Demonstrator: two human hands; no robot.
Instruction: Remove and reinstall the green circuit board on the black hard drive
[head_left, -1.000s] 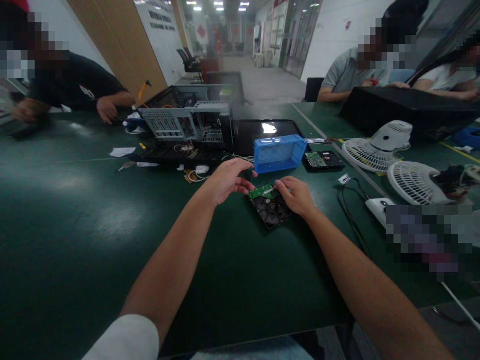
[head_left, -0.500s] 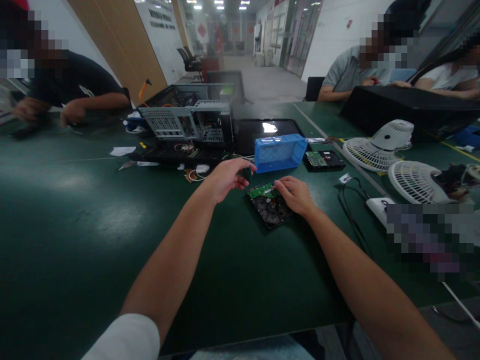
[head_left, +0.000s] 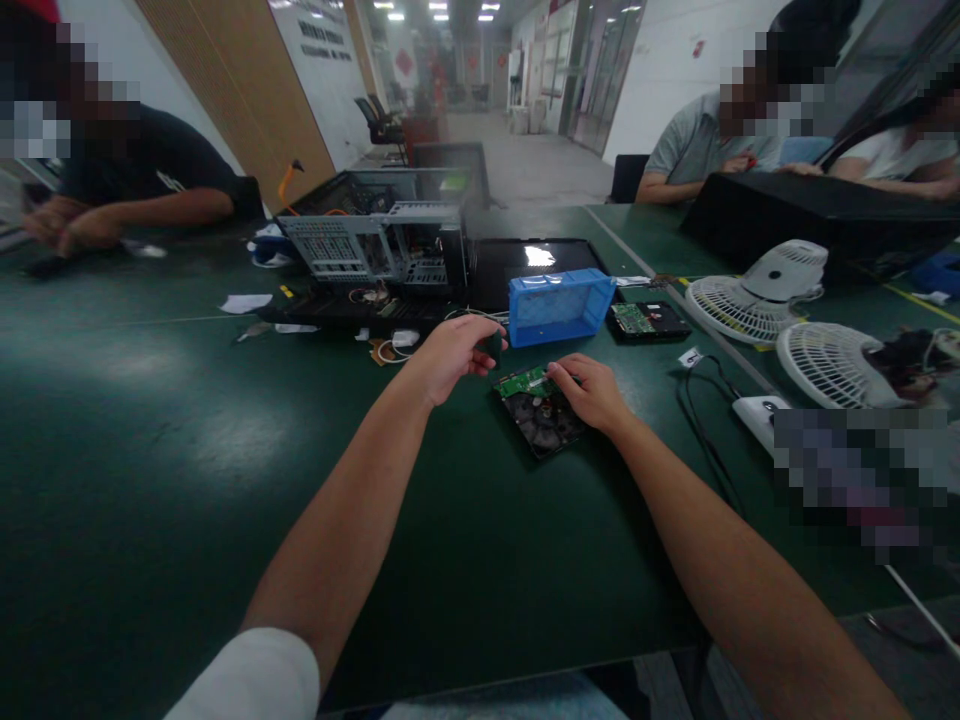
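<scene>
Green circuit board (head_left: 523,383) in place on the hard drive (head_left: 549,430), lying at the right hand (head_left: 595,392), fingers bent onto its edge, grip unclear! Left hand (head_left: 456,358) half-curled just beside; can't tell if it holds anything. Beyond: second drive (head_left: 664,319), board on too, blue bin (head_left: 559,291), opened computer case (head_left: 336,248).

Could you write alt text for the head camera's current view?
A person's right hand rests on a hard drive with a green circuit board on a green table, the left hand curled close by. Beyond are a blue plastic box and an opened computer case; white fan parts lie to the right.
</scene>
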